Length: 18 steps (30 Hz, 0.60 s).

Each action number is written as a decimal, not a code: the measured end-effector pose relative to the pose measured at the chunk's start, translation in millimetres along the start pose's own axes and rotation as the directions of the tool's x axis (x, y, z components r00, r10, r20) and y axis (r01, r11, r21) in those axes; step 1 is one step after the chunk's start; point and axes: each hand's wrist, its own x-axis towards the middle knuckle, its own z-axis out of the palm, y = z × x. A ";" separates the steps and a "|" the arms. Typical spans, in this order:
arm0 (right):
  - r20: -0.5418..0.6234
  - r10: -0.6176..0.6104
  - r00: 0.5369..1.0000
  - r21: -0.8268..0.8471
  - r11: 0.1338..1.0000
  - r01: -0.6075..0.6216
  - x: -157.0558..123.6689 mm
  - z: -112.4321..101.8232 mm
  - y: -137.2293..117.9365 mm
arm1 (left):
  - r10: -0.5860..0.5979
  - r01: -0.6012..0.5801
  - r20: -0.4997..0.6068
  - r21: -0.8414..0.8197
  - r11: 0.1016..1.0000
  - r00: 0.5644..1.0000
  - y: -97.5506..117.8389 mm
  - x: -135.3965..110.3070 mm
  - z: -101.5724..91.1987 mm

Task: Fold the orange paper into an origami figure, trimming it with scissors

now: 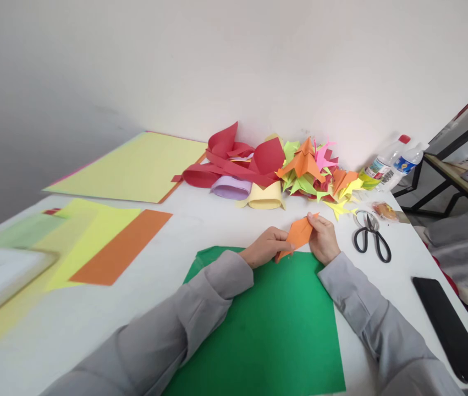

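Note:
A folded piece of orange paper (298,235) is held between both my hands above the far edge of a green sheet (270,324). My left hand (265,246) pinches its lower left end, fingers closed. My right hand (323,237) grips its upper right end, fingers closed on it. Both arms wear grey sleeves and rest on the white table (163,264).
Black scissors (369,237) lie right of my hands, a black phone (450,329) nearer the right edge. A heap of folded coloured paper shapes (308,168) and red paper curls (237,157) sits by the wall. Yellow and orange sheets (114,247) lie left. Two plastic bottles (394,159) lie at right.

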 end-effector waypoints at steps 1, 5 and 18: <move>-0.001 0.000 1.000 0.005 1.000 0.000 -0.3 0.4 -0.1 | 0.003 -0.003 0.004 -0.001 1.000 1.000 0.0 0.0 -0.1; -0.013 0.002 1.000 -0.002 1.000 -0.002 -0.9 0.2 0.3 | 0.014 -0.013 0.019 -0.019 1.000 1.000 -0.6 0.5 -0.5; -0.123 0.021 0.992 0.065 0.998 -0.013 3.6 -1.1 -3.0 | 0.042 -0.040 0.021 -0.083 0.996 0.999 -1.9 0.7 -1.9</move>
